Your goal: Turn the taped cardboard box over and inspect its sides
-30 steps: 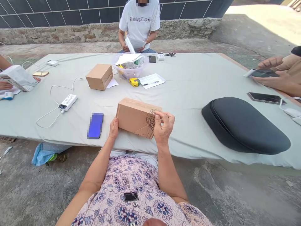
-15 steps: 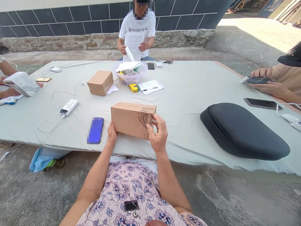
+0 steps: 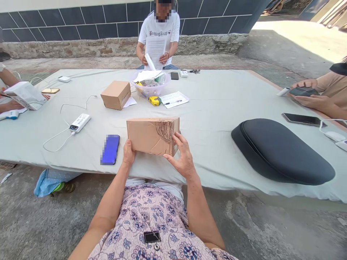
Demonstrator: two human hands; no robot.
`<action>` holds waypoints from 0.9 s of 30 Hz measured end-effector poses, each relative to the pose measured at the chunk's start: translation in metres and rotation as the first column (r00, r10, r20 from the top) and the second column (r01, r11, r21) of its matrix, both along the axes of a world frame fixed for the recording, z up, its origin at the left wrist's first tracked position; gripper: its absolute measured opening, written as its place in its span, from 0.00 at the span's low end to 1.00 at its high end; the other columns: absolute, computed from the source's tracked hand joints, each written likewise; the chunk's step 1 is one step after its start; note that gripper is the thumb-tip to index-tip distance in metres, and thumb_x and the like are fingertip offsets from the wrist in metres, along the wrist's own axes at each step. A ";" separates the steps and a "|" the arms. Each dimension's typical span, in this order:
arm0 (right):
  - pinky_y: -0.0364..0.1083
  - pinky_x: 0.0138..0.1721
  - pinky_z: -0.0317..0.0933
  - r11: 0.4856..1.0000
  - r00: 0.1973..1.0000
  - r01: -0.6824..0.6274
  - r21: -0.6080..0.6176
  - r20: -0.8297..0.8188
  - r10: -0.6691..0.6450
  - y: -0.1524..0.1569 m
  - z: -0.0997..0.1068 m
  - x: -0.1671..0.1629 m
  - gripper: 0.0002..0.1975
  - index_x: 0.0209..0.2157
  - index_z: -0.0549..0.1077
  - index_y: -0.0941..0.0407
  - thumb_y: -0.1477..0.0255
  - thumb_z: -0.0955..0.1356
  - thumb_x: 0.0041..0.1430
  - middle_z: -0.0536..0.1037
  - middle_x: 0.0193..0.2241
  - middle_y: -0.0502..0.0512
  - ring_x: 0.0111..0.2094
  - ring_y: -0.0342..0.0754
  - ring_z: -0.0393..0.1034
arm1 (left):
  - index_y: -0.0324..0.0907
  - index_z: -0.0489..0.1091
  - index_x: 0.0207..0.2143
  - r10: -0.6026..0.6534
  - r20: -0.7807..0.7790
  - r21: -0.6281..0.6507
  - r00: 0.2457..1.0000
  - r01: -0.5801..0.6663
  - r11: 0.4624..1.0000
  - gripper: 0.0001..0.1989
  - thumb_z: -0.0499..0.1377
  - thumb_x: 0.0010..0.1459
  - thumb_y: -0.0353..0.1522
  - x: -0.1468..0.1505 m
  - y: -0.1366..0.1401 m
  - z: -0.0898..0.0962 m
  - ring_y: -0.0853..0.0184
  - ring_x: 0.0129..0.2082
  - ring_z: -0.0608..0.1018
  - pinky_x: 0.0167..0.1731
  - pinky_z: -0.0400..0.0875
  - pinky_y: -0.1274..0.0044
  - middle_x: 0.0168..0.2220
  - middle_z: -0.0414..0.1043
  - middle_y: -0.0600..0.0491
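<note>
A brown cardboard box [image 3: 143, 135] with black scribbled lines near its right end is held up, tilted, over the near edge of the table. My left hand [image 3: 128, 152] grips its left end, thumb in front and the other fingers hidden behind. Around the lower right corner is my right hand [image 3: 181, 153], its thumb at the bottom edge and its fingers against the right end face. Left of the box lies a phone [image 3: 111, 150] with a blue blurred screen.
Beyond are another cardboard box [image 3: 115, 95], a plastic basket [image 3: 149, 90], a yellow tape measure [image 3: 154, 101] and a sheet with a pen [image 3: 175, 100]. A white power bank [image 3: 80, 123] sits left, a black cushion [image 3: 282, 150] right. Other people sit around the table [image 3: 211, 94].
The box has tipped so its scribbled front face shows more. My right hand has slid lower, its thumb moving from the front face to the bottom edge. My left hand keeps its grip.
</note>
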State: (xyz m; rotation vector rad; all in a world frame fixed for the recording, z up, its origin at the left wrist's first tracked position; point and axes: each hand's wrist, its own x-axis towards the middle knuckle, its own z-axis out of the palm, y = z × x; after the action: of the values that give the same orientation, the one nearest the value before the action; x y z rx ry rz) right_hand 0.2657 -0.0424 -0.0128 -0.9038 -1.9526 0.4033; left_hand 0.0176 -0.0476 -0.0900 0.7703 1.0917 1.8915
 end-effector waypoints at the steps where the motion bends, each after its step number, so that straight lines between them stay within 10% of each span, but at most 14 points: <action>1: 0.65 0.66 0.59 0.999 0.999 0.038 -0.020 -0.025 -0.038 0.002 -0.003 0.001 0.36 0.67 0.57 0.49 0.55 0.69 0.61 0.62 0.66 0.62 0.68 0.60 0.57 | 0.41 0.73 0.52 -0.023 -0.059 0.016 0.998 0.024 1.000 0.35 0.61 0.53 0.58 0.000 -0.001 0.001 0.56 0.57 0.76 0.54 0.73 0.70 0.56 0.75 0.43; 16: 0.63 0.66 0.57 0.873 0.927 0.194 -0.448 -0.206 -0.312 0.011 -0.042 -0.023 0.44 0.69 0.53 0.56 0.51 0.69 0.58 0.62 0.67 0.67 0.67 0.61 0.59 | 0.40 0.64 0.55 0.090 -0.536 -0.132 0.839 -0.189 0.973 0.41 0.61 0.49 0.60 0.014 -0.016 0.017 0.53 0.54 0.76 0.54 0.72 0.65 0.53 0.72 0.40; 27: 0.64 0.63 0.58 0.904 0.911 0.338 -0.262 -0.149 -0.384 0.007 -0.046 -0.040 0.50 0.70 0.43 0.55 0.45 0.68 0.57 0.60 0.66 0.70 0.67 0.63 0.57 | 0.45 0.42 0.70 0.185 -0.778 -0.075 0.600 -0.382 0.921 0.54 0.69 0.51 0.49 0.053 -0.020 0.056 0.49 0.69 0.60 0.65 0.61 0.58 0.67 0.55 0.36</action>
State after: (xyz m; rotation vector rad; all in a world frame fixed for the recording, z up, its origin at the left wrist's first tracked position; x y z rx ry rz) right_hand 0.2254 -0.0356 -0.0583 -1.3010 -1.5318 0.4860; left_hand 0.0705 -0.0674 -0.0340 1.3846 2.0417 1.6323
